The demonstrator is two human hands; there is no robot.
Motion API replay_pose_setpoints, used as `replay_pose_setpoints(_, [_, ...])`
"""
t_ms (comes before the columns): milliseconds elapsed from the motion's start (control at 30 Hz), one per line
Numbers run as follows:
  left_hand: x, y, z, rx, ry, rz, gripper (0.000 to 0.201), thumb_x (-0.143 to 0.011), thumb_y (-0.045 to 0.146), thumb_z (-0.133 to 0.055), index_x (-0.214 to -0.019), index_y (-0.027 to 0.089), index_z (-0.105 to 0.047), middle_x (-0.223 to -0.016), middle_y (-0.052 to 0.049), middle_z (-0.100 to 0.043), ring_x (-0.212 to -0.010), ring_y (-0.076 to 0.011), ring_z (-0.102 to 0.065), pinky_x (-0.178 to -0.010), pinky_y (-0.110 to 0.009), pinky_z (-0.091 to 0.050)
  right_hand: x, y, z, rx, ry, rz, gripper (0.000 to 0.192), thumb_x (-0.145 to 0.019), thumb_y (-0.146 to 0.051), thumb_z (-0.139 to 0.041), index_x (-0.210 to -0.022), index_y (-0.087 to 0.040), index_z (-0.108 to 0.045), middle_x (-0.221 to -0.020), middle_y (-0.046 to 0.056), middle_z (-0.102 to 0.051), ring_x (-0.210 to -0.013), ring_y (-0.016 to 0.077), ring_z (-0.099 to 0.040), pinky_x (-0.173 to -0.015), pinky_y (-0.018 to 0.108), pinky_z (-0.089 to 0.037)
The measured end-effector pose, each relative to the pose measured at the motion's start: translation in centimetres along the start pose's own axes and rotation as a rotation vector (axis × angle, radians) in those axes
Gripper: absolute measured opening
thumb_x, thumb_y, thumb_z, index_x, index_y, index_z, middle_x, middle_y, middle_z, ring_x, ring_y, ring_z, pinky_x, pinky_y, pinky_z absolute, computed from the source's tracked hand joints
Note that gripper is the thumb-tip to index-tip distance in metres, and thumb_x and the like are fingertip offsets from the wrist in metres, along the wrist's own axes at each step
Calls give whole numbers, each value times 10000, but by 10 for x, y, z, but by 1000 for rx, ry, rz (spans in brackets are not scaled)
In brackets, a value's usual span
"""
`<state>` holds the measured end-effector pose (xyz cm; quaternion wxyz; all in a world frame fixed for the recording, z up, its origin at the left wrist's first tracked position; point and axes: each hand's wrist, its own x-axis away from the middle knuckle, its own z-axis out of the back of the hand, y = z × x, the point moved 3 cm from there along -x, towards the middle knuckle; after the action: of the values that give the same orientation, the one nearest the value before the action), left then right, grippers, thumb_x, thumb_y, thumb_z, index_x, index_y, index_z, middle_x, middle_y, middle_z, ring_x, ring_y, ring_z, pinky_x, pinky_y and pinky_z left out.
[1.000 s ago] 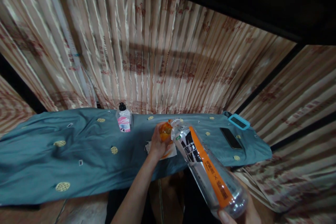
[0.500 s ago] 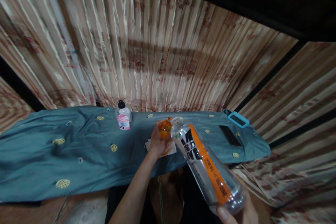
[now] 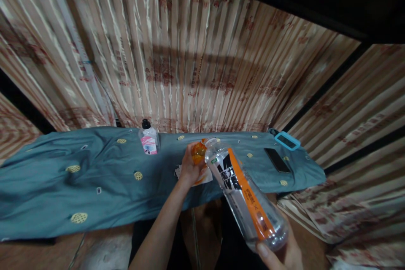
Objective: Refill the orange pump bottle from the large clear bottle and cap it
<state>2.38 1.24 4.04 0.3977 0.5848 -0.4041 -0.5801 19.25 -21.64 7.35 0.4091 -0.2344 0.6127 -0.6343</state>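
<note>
Since a second ago the clear bottle (image 3: 243, 196) is sitting slightly lower and more upright in frame, both hands as before. Teal cloth (image 3: 79, 181) is spreading left to right below the striped curtain (image 3: 190, 59). Right hand (image 3: 283, 255) is gripping the bottle's base, near right; left hand (image 3: 190, 168) is closing around an orange cap (image 3: 198, 154) at its neck. Small pink-labelled bottle (image 3: 148, 138) is standing far left; dark phone (image 3: 277, 160) is lying right.
</note>
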Motion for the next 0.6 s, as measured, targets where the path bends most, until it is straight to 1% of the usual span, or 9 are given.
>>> replay_pose_setpoints(100, [0, 0, -1, -2, -11, 15, 521, -692, 293, -735, -1163, 208, -531, -1142, -88, -688, -1046, -273, -681, -973, -453, -531, 0, 1, -3, -45, 7, -70, 753, -710, -714, -761, -1243, -216, -572, -1046, 68, -775, -928, 281, -739, -831, 333, -549])
replay_pose_setpoints(167, [0, 2, -1, -3, -19, 22, 544, -687, 296, -744, -1176, 206, -524, -1169, -95, -686, -1087, -280, -671, -996, -461, -522, 0, 3, -5, -90, 12, -114, 812, -641, -726, -805, -1229, -210, -587, -1086, 86, -773, -978, 300, -732, -864, 343, -543])
replay_pose_setpoints(267, [-1, 6, 0, -24, -20, 30, 558, -686, 296, -761, -1184, 204, -528, -1195, -102, -689, -1140, -289, -657, -1031, -475, -505, 1, 9, -9, -168, 22, -167, 826, -590, -671, -868, -1236, -234, -597, -1116, 71, -764, -1015, 304, -724, -898, 350, -534])
replay_pose_setpoints(367, [-1, 8, 2, -40, -22, 45, 558, -683, 257, -761, -1191, 206, -535, -1213, -101, -689, -1159, -286, -654, -1042, -472, -501, 3, 22, -9, -199, -6, -180, 775, -601, -596, -889, -1242, -251, -623, -1122, 55, -763, -1018, 297, -720, -919, 352, -520])
replay_pose_setpoints(467, [0, 8, 4, -39, -24, 34, 526, -715, 288, -745, -1195, 210, -547, -1226, -99, -685, -1157, -278, -654, -1040, -464, -503, 7, 42, -5, -289, -12, -243, 726, -633, -554, -881, -1255, -257, -653, -1164, 65, -766, -1109, 323, -695, -959, 394, -512])
replay_pose_setpoints(500, [0, 8, 4, -36, -26, 23, 507, -738, 321, -732, -1200, 213, -553, -1227, -98, -685, -1158, -275, -652, -1040, -460, -502, 8, 48, -3, -353, -13, -285, 680, -654, -532, -878, -1241, -261, -667, -1144, 68, -777, -1110, 329, -699, -934, 411, -532])
replay_pose_setpoints(533, [0, 7, 5, -30, -29, 11, 493, -760, 355, -718, -1205, 216, -559, -1223, -95, -686, -1162, -273, -650, -1042, -457, -501, 9, 53, -2, -423, -22, -326, 614, -681, -502, -873, -1216, -266, -684, -1107, 73, -792, -1058, 327, -722, -873, 418, -561])
replay_pose_setpoints(600, [1, 7, 6, -11, -36, -10, 475, -789, 403, -694, -1212, 223, -573, -1212, -88, -690, -1174, -275, -642, -1053, -454, -492, 9, 57, -3, -573, -58, -380, 510, -705, -454, -873, -1155, -268, -722, -1026, 83, -815, -922, 301, -760, -747, 391, -593])
